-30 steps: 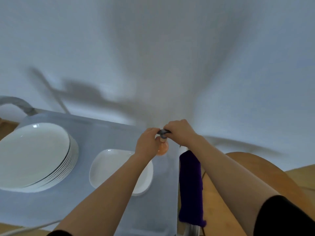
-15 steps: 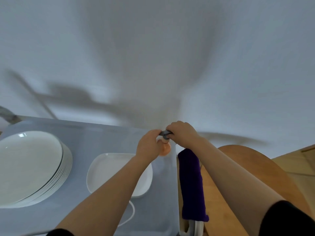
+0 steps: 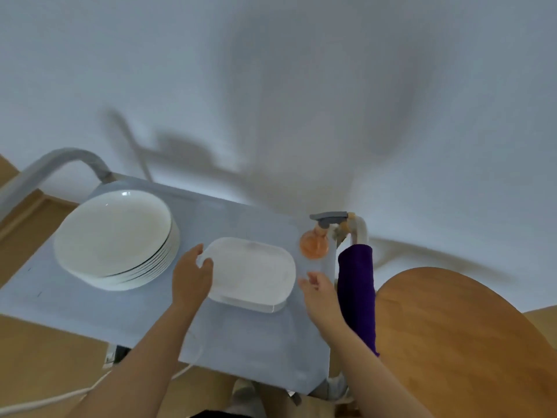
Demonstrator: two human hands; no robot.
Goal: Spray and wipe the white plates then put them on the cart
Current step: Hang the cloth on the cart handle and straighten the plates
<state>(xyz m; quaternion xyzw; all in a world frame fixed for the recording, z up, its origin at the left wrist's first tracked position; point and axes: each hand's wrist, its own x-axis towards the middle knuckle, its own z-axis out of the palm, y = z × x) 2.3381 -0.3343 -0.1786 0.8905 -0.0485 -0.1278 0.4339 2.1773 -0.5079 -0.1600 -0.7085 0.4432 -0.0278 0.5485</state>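
1. Left hand (image 3: 193, 274): fingers loosely spread, thumb touching the left rim of the rectangular plates (image 3: 251, 273); grip not closed.
2. Right hand (image 3: 316, 288): released, fingers relaxed, just beside the plates' right edge, holding nothing.
3. Both forearms reach forward over the cart (image 3: 75, 309).
4. Count: two rectangular plates stacked; one round stack (image 3: 116, 236); one spray bottle (image 3: 315, 244); one purple cloth (image 3: 357, 297) on the rail.

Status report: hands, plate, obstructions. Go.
Left hand open, touching rectangular plate. Right hand open, empty, beside it. Spray bottle hung on cart rail. Nothing blocking.
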